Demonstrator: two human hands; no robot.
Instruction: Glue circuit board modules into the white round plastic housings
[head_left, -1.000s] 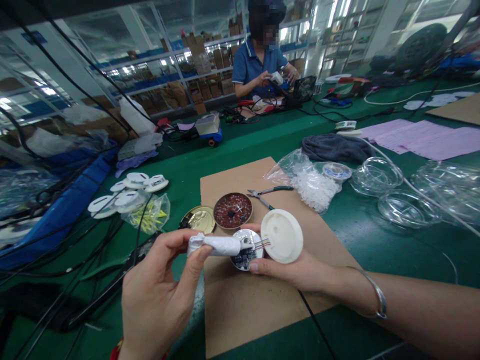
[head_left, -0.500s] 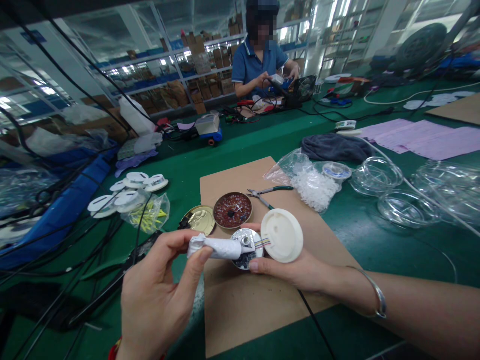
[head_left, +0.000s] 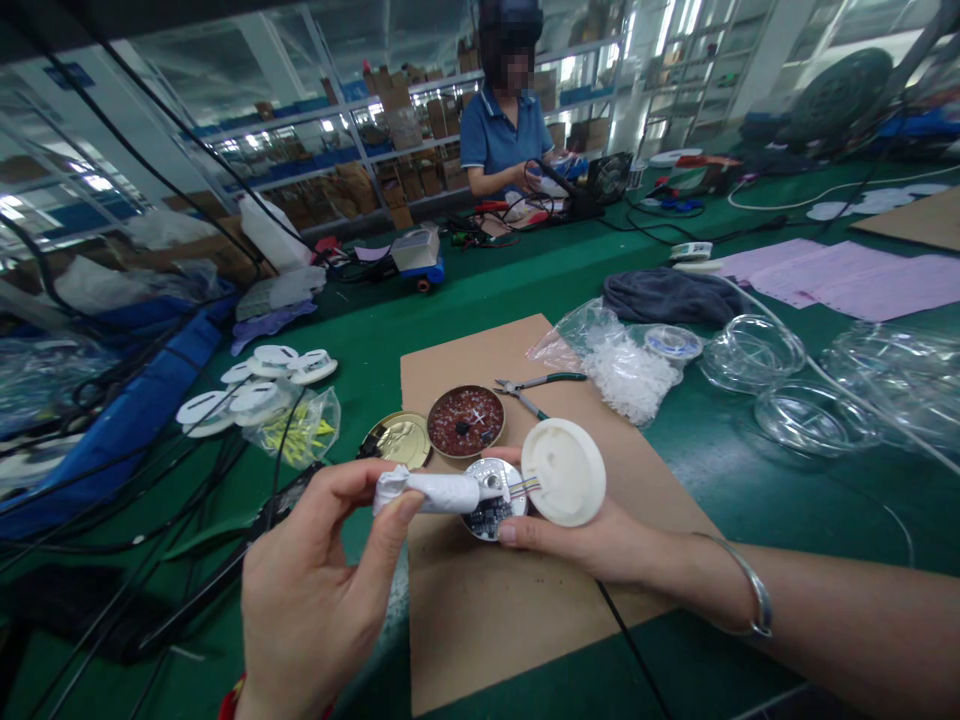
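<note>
The left hand (head_left: 315, 590) is closed on a white tube (head_left: 431, 492), thumb and forefinger pinching its crumpled tail end. The tube's long axis runs nearly level, left to right across the person's front, and its nozzle points away from the left hand toward the right one. That nozzle touches, or all but touches, the top of a round circuit board (head_left: 491, 505); whether it actually makes contact cannot be told.

The right hand (head_left: 592, 540) is cupped, palm up, carrying both the board and a white round housing (head_left: 563, 472). The board sits on the fingertips, on the side nearer the left hand; the housing rests on the side nearer the wrist, with a short run of coloured wires (head_left: 523, 486) joining the two. So the board lies between the hands, supported by the right, met by the tube from the left.

Just beyond the hands, on a cardboard sheet (head_left: 480, 610), stand a tin of reddish bits (head_left: 466, 421) and a gold lid (head_left: 396, 440).
</note>
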